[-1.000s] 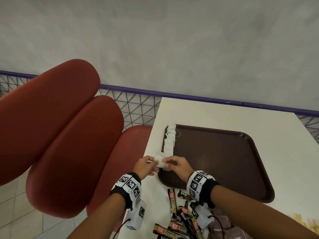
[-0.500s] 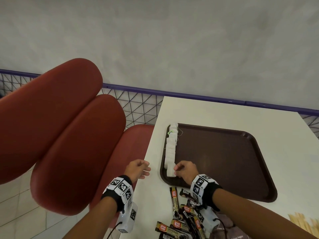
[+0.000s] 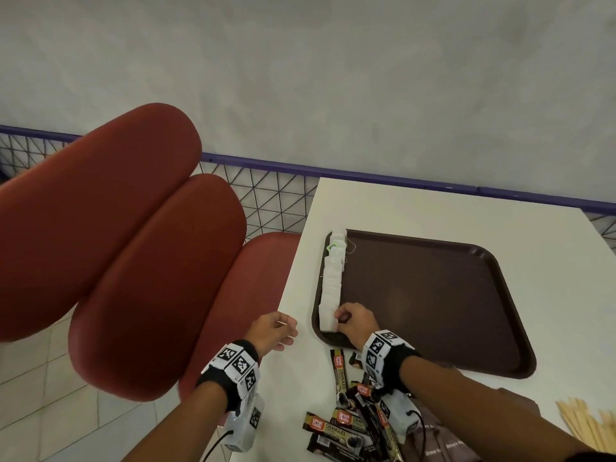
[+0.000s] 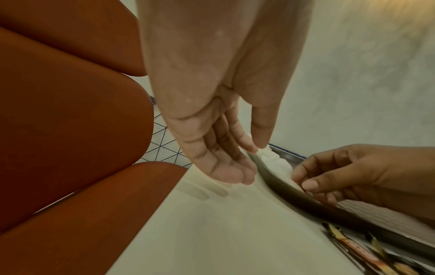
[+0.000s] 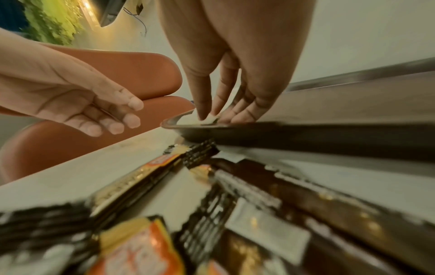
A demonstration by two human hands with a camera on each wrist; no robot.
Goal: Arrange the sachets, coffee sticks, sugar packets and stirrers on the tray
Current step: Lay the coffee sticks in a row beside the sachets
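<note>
Along the left rim of the brown tray, white sachets lie in a row, and the right hand pinches the nearest one with curled fingers. Beside the tray, the left hand hovers over the table, fingers relaxed and holding nothing; coffee sticks lie piled near the wrists.

Tray dk brown; sachets white; coffee sticks black/gold w/ orange labels; seats red.

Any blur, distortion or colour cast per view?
Head: sharp, wide-angle bend in the purple rail. Left wrist: yellowish cast, left hand fills the frame, coffee sticks soft. Right wrist: the sticks heavily smeared; the right hand on the white sachets reads clearer.
</note>
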